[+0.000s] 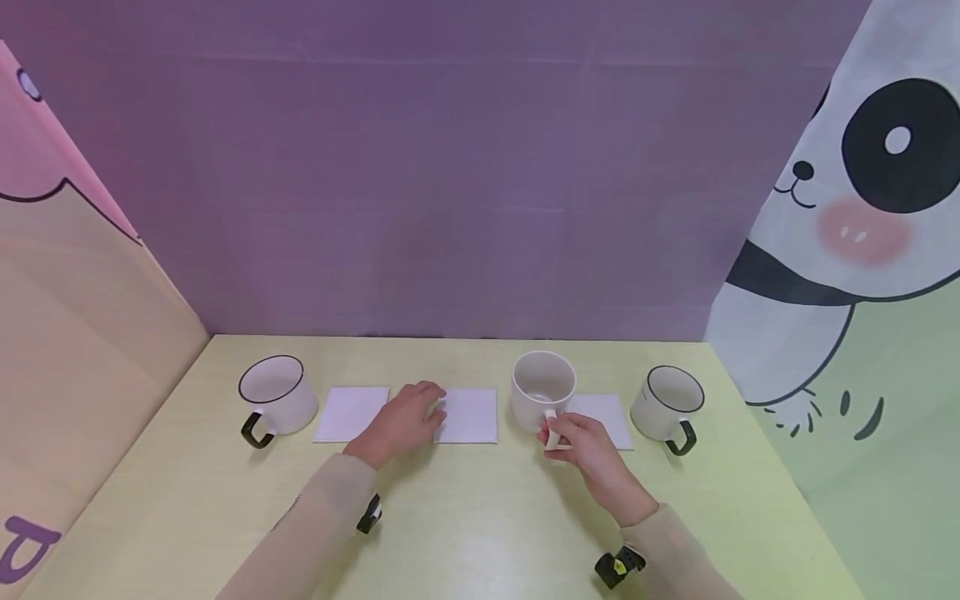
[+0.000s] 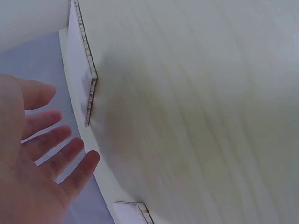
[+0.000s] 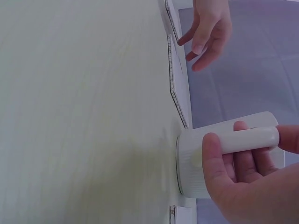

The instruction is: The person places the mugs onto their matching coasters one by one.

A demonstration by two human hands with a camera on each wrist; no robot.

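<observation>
My right hand (image 1: 592,458) grips the handle of a plain white mug (image 1: 542,392), fingers and thumb wrapped round it in the right wrist view. The mug stands upright between the middle white square board (image 1: 468,417) and the right white square board (image 1: 606,417), overlapping the latter's left edge in the head view. My left hand (image 1: 405,423) hovers over the gap between the left white square board (image 1: 348,414) and the middle one. Its fingers are spread, loosely bent and hold nothing, as the left wrist view shows.
A white mug with black rim and black handle (image 1: 288,408) stands at the left of the table (image 1: 480,517). Another such mug (image 1: 660,417) stands at the right. A purple cloth (image 1: 480,183) rises behind the table, with printed cloths on both sides.
</observation>
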